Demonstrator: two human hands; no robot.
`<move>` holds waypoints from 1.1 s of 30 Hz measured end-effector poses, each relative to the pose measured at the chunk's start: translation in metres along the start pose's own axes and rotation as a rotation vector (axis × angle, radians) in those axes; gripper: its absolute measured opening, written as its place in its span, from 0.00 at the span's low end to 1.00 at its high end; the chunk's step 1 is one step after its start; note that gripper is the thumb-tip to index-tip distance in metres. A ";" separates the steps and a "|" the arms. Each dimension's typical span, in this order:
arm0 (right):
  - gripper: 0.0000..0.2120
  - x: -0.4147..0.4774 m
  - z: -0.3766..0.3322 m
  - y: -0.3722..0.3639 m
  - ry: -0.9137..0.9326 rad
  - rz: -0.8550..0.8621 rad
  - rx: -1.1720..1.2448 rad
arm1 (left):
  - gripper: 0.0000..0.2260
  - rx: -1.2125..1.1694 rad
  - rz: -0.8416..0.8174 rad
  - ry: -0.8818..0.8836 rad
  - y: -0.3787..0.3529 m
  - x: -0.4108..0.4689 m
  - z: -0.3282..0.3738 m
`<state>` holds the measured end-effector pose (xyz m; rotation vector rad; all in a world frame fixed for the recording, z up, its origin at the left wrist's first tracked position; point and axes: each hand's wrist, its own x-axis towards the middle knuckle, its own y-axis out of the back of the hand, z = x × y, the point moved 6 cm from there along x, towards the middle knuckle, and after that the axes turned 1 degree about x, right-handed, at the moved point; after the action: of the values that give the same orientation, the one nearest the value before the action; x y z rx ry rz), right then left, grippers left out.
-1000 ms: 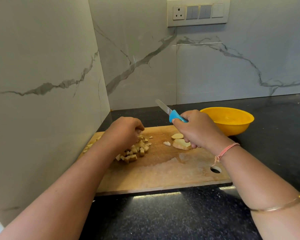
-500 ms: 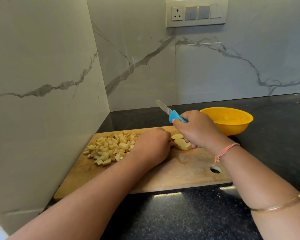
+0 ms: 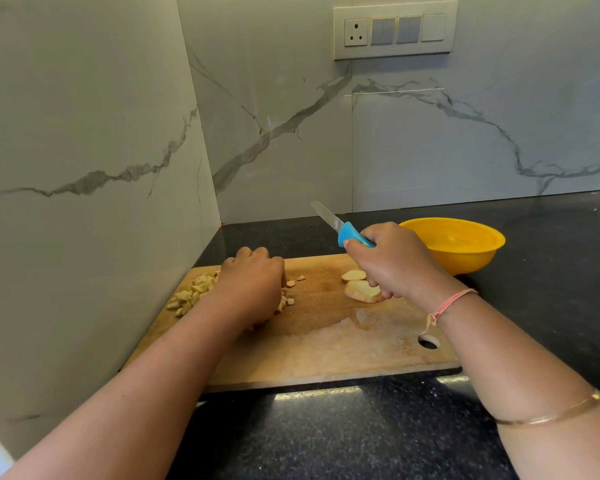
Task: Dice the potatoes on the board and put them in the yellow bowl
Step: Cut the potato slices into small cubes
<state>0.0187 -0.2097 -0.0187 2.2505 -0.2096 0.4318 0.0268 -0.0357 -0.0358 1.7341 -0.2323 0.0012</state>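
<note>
At a kitchen corner walled in grey-veined marble (image 3: 84,133), a black speckled counter (image 3: 326,438) carries a wooden cutting board (image 3: 326,348), one short end against the side wall and a round hanging hole near its front right corner. A wet patch darkens the middle of the wood. A yellow bowl (image 3: 465,259) stands on the counter just beyond the board's far right corner, behind the right hand. A switch plate (image 3: 395,29) with one socket is fixed high on the back wall.

The person's left hand (image 3: 253,289) lies knuckles-up on the heap of diced potato (image 3: 191,294) at the board's far left, fingers curled down into the pieces; whether they hold any cannot be told. A few loose cubes lie just right of that hand. The right hand (image 3: 395,263) grips the blue handle of a knife (image 3: 343,232), held clear of the board with the blade slanting up and away to the left. Under that hand, two uncut potato slices (image 3: 359,291) lie flat on the wood. A pink thread (image 3: 447,304) circles the right wrist, and a thin gold bangle (image 3: 551,414) sits further up the forearm.
</note>
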 end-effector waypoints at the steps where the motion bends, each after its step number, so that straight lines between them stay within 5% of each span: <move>1: 0.11 0.000 0.000 0.000 -0.001 0.003 0.004 | 0.14 -0.015 0.038 0.017 0.002 0.001 -0.001; 5: 0.11 0.000 0.001 0.001 0.005 0.009 0.003 | 0.15 -0.062 0.221 -0.019 0.012 0.005 0.014; 10: 0.10 0.000 0.000 0.001 0.001 0.013 -0.007 | 0.17 -0.003 0.008 -0.179 -0.011 0.014 0.047; 23: 0.12 0.000 0.003 0.000 -0.010 0.013 -0.010 | 0.12 0.074 -0.027 -0.015 -0.011 0.009 0.002; 33: 0.11 0.001 0.004 0.009 -0.050 0.008 0.103 | 0.16 -0.167 0.106 0.136 0.005 0.008 -0.021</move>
<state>0.0182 -0.2193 -0.0143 2.3637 -0.2269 0.3989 0.0364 -0.0171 -0.0261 1.5468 -0.2177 0.1719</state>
